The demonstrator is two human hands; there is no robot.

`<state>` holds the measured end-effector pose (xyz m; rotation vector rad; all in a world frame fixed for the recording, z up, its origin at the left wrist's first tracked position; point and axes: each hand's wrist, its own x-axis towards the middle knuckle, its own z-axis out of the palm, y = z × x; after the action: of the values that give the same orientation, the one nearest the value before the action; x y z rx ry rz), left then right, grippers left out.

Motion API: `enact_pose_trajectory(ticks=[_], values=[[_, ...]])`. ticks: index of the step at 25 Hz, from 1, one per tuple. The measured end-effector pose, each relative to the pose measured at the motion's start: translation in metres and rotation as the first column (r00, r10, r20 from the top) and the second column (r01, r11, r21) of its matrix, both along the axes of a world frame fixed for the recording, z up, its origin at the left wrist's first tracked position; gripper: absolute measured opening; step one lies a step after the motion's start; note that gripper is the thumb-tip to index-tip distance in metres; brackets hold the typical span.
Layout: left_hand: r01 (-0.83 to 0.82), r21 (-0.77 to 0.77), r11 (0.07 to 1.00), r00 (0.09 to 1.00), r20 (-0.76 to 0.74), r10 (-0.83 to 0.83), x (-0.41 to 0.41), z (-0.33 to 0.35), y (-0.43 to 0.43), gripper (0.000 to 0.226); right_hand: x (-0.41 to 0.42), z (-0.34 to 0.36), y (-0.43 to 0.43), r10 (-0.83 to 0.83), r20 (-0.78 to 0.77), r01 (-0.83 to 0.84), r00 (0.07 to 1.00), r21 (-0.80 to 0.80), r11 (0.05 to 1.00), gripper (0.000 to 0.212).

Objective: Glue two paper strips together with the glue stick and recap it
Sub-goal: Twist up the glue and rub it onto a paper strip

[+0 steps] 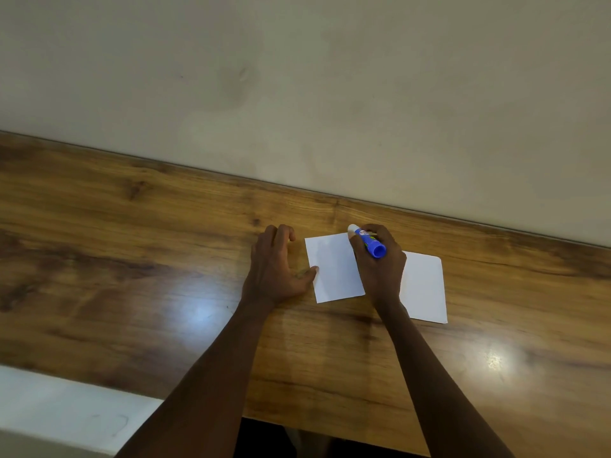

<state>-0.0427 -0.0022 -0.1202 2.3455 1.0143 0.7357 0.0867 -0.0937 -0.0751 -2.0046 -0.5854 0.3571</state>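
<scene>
Two white paper pieces lie side by side on the wooden table (165,242). My right hand (380,269) lies between them and covers where they meet. It grips a blue glue stick (370,242) tilted away from me, its white tip (352,228) at the far right corner of the left paper (334,269). The right paper (425,285) shows past my wrist. My left hand (276,266) rests on the table beside the left paper. Its thumb touches that paper's left edge and its fingers are curled under. Whether they hold anything is hidden. No cap shows.
A plain beige wall (297,77) rises right behind the table's far edge. The table's near edge runs under my forearms, with a white surface (59,411) at the lower left. Bright light reflections sit on the tabletop.
</scene>
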Motion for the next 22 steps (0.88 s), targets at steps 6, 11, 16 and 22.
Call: enact_pose_trajectory(ticks=[6, 11, 16, 22], values=[[0.01, -0.002, 1.0, 1.0, -0.005, -0.01, 0.0, 0.002, 0.0, 0.06, -0.049, -0.002, -0.04, -0.024, 0.069, 0.034, 0.997, -0.148, 0.988, 0.033], [0.004, 0.003, 1.0, 1.0, -0.004, -0.004, 0.0, 0.001, 0.0, 0.059, -0.054, 0.0, -0.031, -0.131, -0.045, 0.124, 0.99, -0.13, 0.984, 0.055], [0.01, 0.012, 1.0, 1.0, -0.002, -0.01, 0.0, 0.003, -0.001, 0.057, -0.056, -0.002, -0.039, -0.209, 0.014, 0.206, 0.978, -0.239, 0.949, 0.058], [0.008, 0.01, 1.0, 1.0, -0.006, -0.008, 0.0, 0.004, -0.002, 0.056, -0.075, 0.004, -0.025, -0.241, -0.062, 0.226, 0.969, -0.179, 0.957, 0.065]])
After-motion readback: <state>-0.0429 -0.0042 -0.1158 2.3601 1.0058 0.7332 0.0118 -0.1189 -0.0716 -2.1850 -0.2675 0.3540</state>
